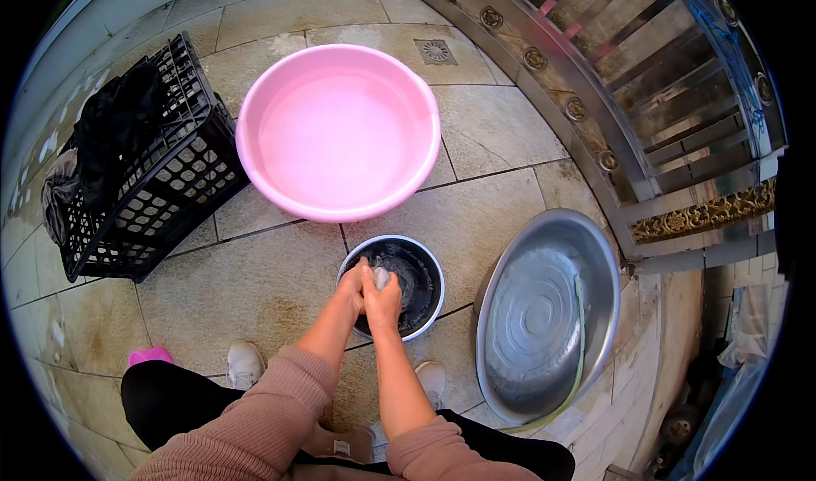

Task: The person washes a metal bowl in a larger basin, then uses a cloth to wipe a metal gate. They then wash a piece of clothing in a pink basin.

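My left hand (352,285) and my right hand (384,299) are pressed together over a small round metal basin (440,283). Between them they squeeze a small whitish wad (381,278), perhaps wet cloth; most of it is hidden by my fingers. Dark liquid (409,293) with a rippled surface fills the lower part of this basin. Just beyond it stands a large pink plastic tub (344,210) holding what looks like clear water.
At left, a black plastic crate (185,188) has dark clothing (118,124) draped over it. A large metal basin (494,353) on the right holds a green hose (580,328). A metal gate (631,194) and a floor drain (436,52) lie beyond. Something pink (150,355) sits by my left knee.
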`<state>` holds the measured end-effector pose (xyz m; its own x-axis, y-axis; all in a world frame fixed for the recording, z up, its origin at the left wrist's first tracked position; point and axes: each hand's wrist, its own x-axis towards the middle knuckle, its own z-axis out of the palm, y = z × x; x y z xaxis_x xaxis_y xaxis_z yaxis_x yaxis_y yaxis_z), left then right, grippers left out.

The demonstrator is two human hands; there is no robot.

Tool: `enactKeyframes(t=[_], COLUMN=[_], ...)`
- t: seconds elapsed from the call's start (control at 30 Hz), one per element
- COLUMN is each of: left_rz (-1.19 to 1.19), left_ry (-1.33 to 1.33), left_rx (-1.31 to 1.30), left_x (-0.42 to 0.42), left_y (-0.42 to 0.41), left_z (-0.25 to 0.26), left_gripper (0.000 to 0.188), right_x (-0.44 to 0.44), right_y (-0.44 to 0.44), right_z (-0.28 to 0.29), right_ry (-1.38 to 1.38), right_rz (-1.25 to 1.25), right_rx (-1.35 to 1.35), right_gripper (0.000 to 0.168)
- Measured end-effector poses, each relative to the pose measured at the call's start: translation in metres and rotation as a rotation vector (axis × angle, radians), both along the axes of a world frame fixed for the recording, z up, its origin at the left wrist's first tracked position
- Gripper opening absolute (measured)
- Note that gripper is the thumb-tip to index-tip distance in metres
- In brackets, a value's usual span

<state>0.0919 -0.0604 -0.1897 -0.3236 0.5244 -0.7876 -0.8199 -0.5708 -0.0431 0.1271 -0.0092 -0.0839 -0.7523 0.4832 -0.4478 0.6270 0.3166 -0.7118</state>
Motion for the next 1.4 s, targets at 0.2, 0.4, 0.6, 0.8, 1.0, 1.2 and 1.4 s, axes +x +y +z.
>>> enactKeyframes(t=[0.2,0.4,0.6,0.8,1.0,1.2,1.4], left_rz=[0.155,0.025,-0.358,-0.353,-0.113,-0.410,-0.162], left_ry=[0.214,0.227,0.456,0.042,0.036,0.728,0.174], left_rx=[-0.186,-0.540,-0.768,-0.489,0.043,-0.553,-0.256], left_x=[0.024,0.024,0.018,0.006,0.009,0.028,0.029], left_y=[0.005,0.021,0.001,0.004,-0.005,0.002,0.021], left_z=[-0.022,0.067,0.067,0.067,0.002,-0.027,0.091], left_gripper=[0.040,0.036,0.037,0.046,0.033,0.025,0.024], right_x=[0.007,0.000,0.014,0.009,0.004,0.002,-0.005], right_y=[-0.004,0.048,0.059,0.046,0.005,0.000,0.050], right_z=[0.014,-0.030,-0.045,-0.070,-0.018,-0.009,-0.046], right_ry=[0.066,-0.017,0.108,-0.254,0.244,0.244,0.208], right_rz=[0.103,0.128,0.669,0.125,-0.123,0.076,-0.309], right_rx=[0.236,0.359,0.668,0.298,-0.162,0.131,-0.345], right_gripper=[0.045,0.047,0.026,0.036,0.027,0.039,0.037])
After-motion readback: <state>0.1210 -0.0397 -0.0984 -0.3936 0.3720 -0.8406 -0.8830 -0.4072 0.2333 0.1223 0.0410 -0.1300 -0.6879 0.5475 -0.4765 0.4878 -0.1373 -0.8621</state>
